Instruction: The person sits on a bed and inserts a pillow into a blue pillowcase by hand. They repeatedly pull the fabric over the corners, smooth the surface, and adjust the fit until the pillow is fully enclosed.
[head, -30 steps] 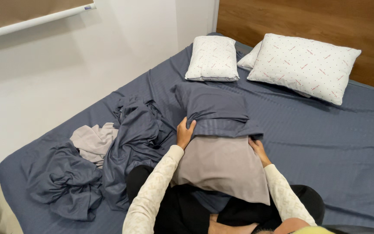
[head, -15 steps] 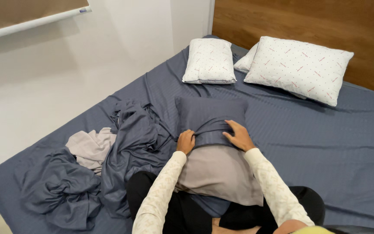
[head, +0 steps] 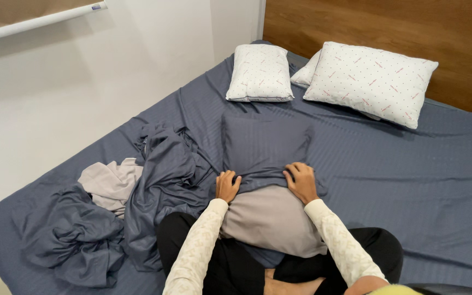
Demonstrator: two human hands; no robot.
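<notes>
A grey pillow (head: 271, 221) lies on my lap, its far half inside a dark blue pillowcase (head: 263, 145). My left hand (head: 228, 186) grips the left side of the pillowcase's open edge. My right hand (head: 301, 181) grips the right side of that edge, fingers curled over the bunched fabric. Both hands sit where the blue case meets the bare grey pillow. I am seated cross-legged on the bed in dark trousers and cream sleeves.
The bed has a dark blue striped sheet (head: 411, 180). Crumpled dark blue bedding (head: 165, 175) and a grey cloth (head: 110, 183) lie to my left. Three white patterned pillows (head: 370, 82) rest by the wooden headboard (head: 389, 27). A white wall (head: 55, 93) runs along the left.
Both hands have shifted along the pillowcase's edge and moved closer together. The blue case now covers more of the grey pillow.
</notes>
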